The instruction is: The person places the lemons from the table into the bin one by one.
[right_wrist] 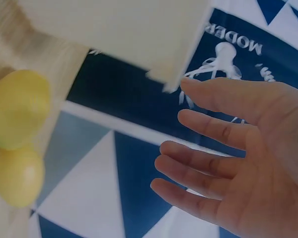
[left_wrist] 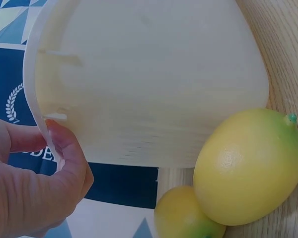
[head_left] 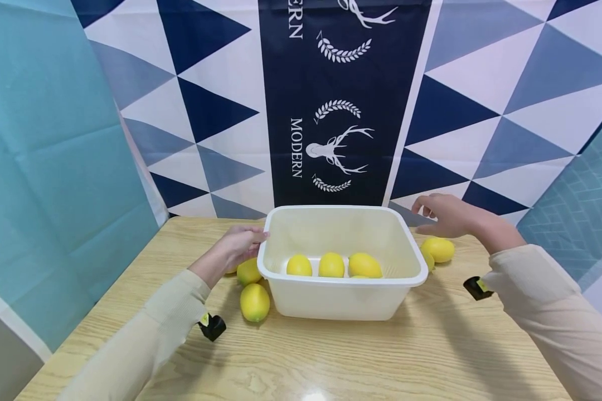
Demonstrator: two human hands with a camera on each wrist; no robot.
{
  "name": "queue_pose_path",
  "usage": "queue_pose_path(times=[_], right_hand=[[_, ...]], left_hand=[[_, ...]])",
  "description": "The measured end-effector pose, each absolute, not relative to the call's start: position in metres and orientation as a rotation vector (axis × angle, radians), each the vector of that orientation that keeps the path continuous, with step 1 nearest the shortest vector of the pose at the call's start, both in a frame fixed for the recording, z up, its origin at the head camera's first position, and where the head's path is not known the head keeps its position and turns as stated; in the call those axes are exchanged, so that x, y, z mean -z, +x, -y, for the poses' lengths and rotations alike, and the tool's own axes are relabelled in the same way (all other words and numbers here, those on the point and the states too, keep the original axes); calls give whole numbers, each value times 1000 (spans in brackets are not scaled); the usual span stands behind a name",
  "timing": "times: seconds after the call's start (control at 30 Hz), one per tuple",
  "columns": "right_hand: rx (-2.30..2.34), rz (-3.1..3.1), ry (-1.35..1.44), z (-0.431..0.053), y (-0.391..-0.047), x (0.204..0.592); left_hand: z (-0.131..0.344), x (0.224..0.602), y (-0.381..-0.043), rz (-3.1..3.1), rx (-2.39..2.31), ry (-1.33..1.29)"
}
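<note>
A white plastic bin (head_left: 326, 298) stands on the table with several lemons (head_left: 331, 265) inside it. My left hand (head_left: 241, 245) pinches the bin's left rim; in the left wrist view the thumb and fingers (left_wrist: 69, 153) clasp the edge of the wall. My right hand (head_left: 446, 214) hovers just off the bin's right rim with its fingers apart and nothing in them. The right wrist view shows the fingers (right_wrist: 203, 166) loosely extended near the rim's corner.
Lemons (head_left: 255, 302) lie on the wooden table (head_left: 331, 356) left of the bin, close to its wall. More lemons (head_left: 438, 249) lie at its right, below my right hand. A patterned cloth (head_left: 221, 111) hangs behind the table.
</note>
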State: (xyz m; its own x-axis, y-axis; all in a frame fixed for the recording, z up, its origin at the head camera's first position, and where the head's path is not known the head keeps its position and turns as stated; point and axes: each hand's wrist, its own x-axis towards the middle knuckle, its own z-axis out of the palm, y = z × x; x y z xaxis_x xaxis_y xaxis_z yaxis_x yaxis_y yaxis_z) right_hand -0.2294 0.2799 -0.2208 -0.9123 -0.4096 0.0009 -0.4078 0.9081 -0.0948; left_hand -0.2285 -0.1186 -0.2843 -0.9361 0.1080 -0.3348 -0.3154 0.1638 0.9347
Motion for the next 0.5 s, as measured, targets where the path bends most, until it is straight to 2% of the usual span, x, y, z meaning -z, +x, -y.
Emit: queue_pose_path(times=[0.23,0.5], right_hand=[[151,-3059,-671,-301,-242,245],[173,-2980,-646,-300,-248,259]], left_hand=[[120,284,-229,-2130,-1819,-212],[120,285,-233,-2137,-1822,-183]])
